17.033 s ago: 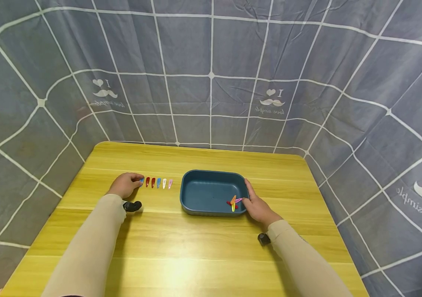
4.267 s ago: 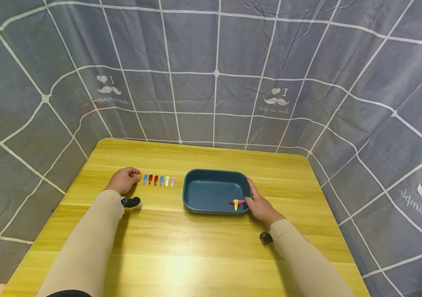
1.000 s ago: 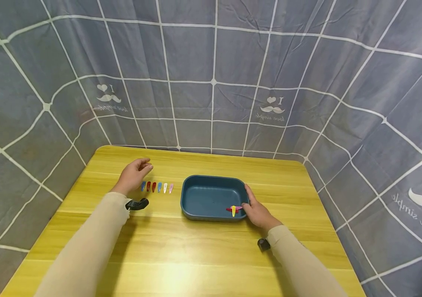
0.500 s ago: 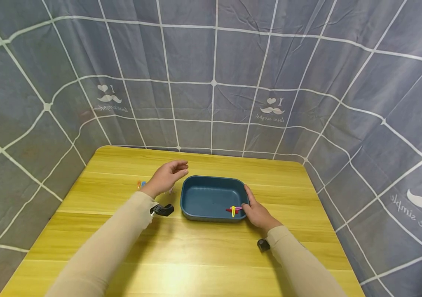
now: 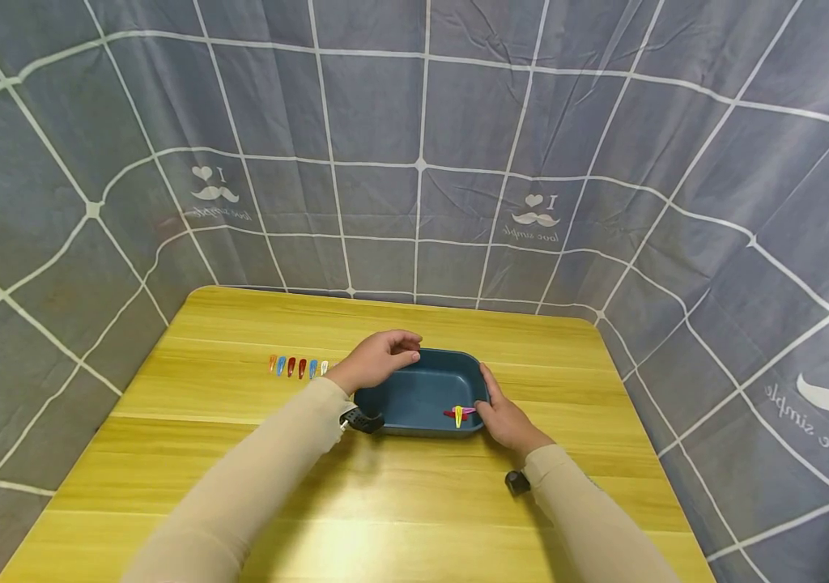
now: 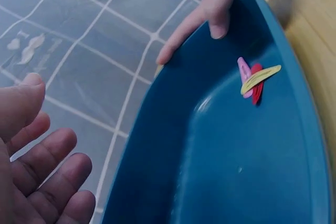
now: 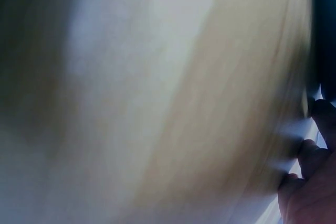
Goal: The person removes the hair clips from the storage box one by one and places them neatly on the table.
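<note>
A dark blue plastic box [image 5: 422,395] sits on the wooden table. My right hand [image 5: 508,414] grips its right end, thumb over the rim and fingers along the outside. Inside near that thumb lie a yellow hair clip [image 6: 261,79], a red hair clip [image 6: 256,94] and a pink hair clip [image 6: 243,67], crossed over each other. My left hand [image 5: 376,361] hovers over the box's left end, its fingers loosely bent and holding nothing, as the left wrist view shows. In the right wrist view, right-hand fingers [image 7: 315,158] show at the edge beside the dark box.
To the left of the box, several hair clips stand in a row: an orange one [image 5: 273,363], a blue one [image 5: 281,365], red ones, another blue and a white one [image 5: 324,368]. My left forearm covers the row's right end. Grey gridded curtain [image 5: 356,194] surrounds the table [image 5: 225,437].
An orange clip has gone from the box to the row's left end. My left hand has let go of it and swung right, over the box. My right hand keeps its grip.
</note>
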Tool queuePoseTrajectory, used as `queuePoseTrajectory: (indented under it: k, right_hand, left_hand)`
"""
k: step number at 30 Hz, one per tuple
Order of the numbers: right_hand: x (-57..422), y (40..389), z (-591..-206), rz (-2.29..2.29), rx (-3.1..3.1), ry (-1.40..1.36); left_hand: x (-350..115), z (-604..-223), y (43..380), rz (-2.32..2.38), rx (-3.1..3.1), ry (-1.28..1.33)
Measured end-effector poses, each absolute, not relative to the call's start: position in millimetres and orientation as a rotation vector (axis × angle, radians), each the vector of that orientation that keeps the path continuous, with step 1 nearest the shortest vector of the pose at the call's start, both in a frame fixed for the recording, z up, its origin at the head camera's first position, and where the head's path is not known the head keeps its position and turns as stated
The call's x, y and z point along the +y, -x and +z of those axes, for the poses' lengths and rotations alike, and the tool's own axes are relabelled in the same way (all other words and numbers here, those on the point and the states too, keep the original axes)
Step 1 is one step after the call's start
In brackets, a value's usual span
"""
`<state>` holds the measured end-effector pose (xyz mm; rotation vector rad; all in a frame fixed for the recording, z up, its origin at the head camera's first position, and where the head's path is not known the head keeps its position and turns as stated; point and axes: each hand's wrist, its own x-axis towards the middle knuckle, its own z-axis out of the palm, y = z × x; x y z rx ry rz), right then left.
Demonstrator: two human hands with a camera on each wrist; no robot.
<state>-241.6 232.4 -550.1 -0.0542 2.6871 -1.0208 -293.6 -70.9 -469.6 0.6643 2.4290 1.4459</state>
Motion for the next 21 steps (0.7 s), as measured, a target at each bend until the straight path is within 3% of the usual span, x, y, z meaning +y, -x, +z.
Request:
queuePoseTrajectory:
  k: [21]
  right_hand:
    - [232.2,243.0,-550.4,-1.011,2.673,0.036]
  left_hand:
    - [-12.2,-492.9,314.4,1.263,2.4,-0.698]
